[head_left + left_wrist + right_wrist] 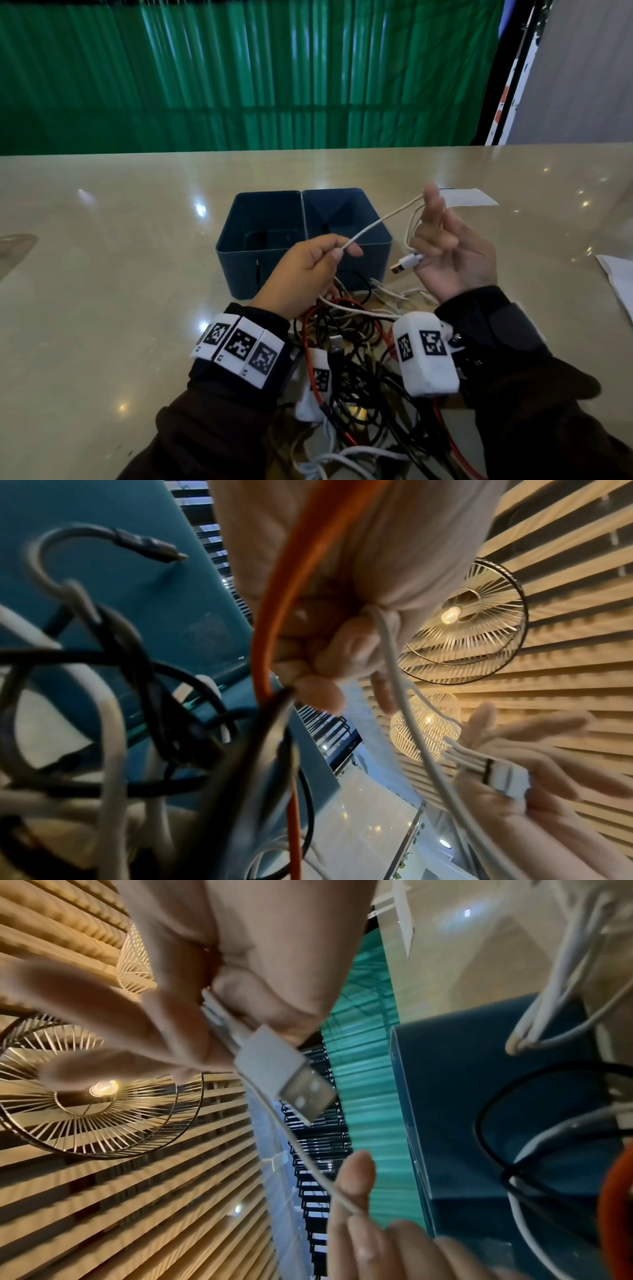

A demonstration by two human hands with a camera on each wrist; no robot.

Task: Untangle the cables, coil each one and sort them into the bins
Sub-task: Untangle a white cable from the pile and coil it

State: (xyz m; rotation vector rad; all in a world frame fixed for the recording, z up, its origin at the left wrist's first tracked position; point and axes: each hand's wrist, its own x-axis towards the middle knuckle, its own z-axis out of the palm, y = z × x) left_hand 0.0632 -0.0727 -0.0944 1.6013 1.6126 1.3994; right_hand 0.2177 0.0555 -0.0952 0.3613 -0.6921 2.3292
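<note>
Over the desk (102, 240), both hands are up and working one white USB cable (373, 224), lifted just in front of the two blue bins (239, 270). The left hand (305, 270) pinches the cable between thumb and forefinger, its other fingers (322, 695) curled in behind. From that pinch the cable runs taut, up and across the near rim of the right bin, to the right hand (455, 253). There the USB-A plug (407, 264) is clamped between thumb and a bent finger, metal tip pointing back toward the bins, with white loops gathered at the hand and the remaining fingers spread apart and upright.

The two bins stand side by side, walls touching, open tops facing up; the right bin's interior shows bare, the left one is dark inside. Just on the near side of the bins lies the tangled cable pile (356, 359): black, red and white leads crossing one another, reaching right up to the bins' front wall. Beyond the bins a white paper slip (472, 198) lies flat.
</note>
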